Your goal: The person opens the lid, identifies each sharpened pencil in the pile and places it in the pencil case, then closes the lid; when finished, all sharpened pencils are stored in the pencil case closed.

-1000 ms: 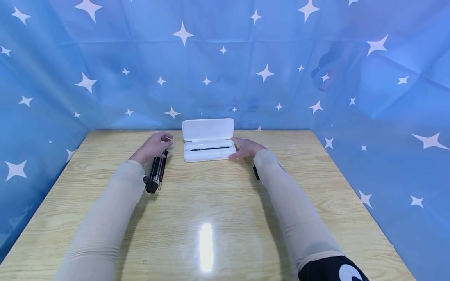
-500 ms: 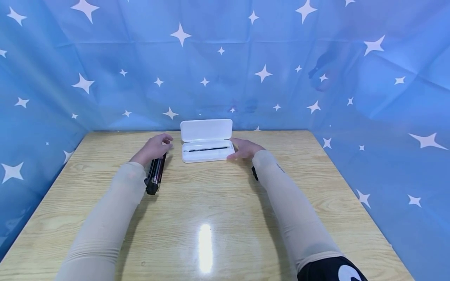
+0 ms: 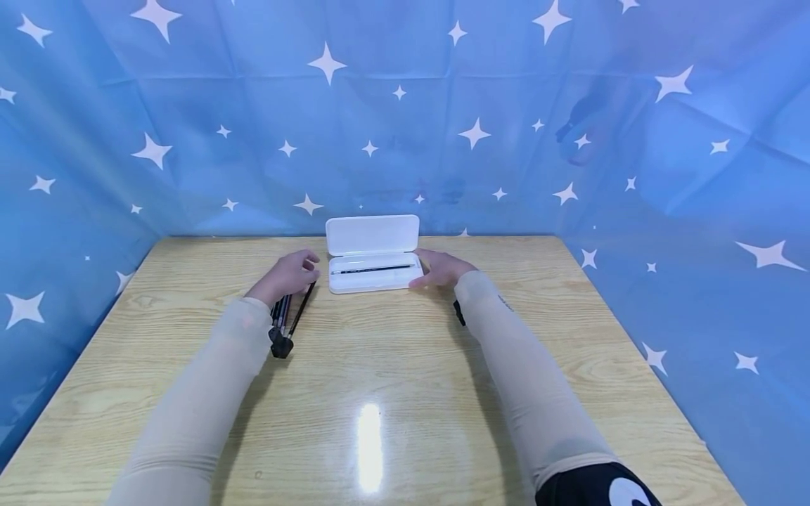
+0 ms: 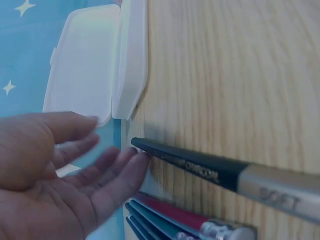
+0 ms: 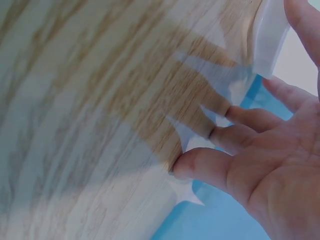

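An open white pencil case (image 3: pixel 373 285) stands near the table's far edge, its lid raised, one dark pencil (image 3: pixel 372 269) lying lengthwise inside. My right hand (image 3: pixel 443 268) holds the case's right end between thumb and fingers; other fingertips rest on the table in the right wrist view. Left of the case, my left hand (image 3: pixel 287 273) has loosely bent, spread fingers. Their tips touch the end of a black charcoal pencil (image 4: pixel 200 167) marked SOFT, with no thumb closed round it. Beside it lie several more pencils (image 4: pixel 172 212), one dark red, partly hidden under the hand in the head view.
The wooden table (image 3: pixel 405 365) ends at a blue curtain (image 3: pixel 405 161) with white stars, behind and at both sides. A small black device (image 3: pixel 281 343) sits under the left wrist, covering the pencils' near ends. Light glares on the tabletop.
My left hand has moved slightly right and nearer, drawing one pencil away from the bundle at a slant. The right hand and the case have stayed in place.
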A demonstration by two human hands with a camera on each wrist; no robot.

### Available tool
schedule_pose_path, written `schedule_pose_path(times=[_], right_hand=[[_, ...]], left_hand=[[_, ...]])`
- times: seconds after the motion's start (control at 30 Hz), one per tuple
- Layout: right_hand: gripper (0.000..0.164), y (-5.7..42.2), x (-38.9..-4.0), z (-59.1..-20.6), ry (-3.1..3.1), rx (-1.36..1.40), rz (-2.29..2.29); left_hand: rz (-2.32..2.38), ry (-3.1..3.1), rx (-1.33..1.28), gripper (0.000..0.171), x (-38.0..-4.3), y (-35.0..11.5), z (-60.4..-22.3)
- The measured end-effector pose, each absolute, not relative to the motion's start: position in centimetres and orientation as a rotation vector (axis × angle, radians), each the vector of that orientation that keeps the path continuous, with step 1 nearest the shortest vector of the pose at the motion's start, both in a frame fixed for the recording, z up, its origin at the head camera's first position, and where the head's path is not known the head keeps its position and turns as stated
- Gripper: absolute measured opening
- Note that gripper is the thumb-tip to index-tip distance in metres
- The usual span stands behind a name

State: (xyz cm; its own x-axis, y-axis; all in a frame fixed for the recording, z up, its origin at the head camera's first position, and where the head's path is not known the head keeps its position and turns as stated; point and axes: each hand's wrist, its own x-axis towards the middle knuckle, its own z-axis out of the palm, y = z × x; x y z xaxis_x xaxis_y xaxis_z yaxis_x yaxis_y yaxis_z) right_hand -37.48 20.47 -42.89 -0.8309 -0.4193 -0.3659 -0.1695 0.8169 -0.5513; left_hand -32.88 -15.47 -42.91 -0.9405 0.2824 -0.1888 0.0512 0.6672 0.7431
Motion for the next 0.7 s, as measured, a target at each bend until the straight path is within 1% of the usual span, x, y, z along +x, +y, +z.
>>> schedule_pose_path(times=[0.13,0.23,0.3,0.43,0.5,0.57,0.7], right_hand=[[0.098,20.5,-37.7,-42.9,2.521,-0.427,-0.684],[0.097,20.5,-37.6,-42.8,2.522,-0.428,-0.680],[0.090,20.5,-37.5,-42.7,2.517,-0.439,-0.675],[0.069,20.5,-37.3,-42.6,2.514,-0.490,-0.618],[0.062,20.5,-37.3,-42.5,2.520,-0.501,-0.597],[0.058,20.6,-37.3,-42.4,2.527,-0.495,-0.582],[0.059,21.0,-37.4,-42.2,2.536,-0.457,-0.566]], left_hand=[[1.011,2.584,0.224,0.051,-32.4,-15.5,-42.7],[0.904,2.575,0.182,0.057,-32.0,-15.3,-42.5],[0.845,2.573,0.155,0.058,-31.8,-15.2,-42.3],[0.765,2.580,0.130,0.059,-31.6,-14.8,-42.2],[0.748,2.579,0.123,0.059,-31.6,-14.6,-42.2],[0.727,2.582,0.131,0.058,-31.6,-14.4,-42.1],[0.711,2.586,0.134,0.055,-31.7,-14.2,-42.2]])
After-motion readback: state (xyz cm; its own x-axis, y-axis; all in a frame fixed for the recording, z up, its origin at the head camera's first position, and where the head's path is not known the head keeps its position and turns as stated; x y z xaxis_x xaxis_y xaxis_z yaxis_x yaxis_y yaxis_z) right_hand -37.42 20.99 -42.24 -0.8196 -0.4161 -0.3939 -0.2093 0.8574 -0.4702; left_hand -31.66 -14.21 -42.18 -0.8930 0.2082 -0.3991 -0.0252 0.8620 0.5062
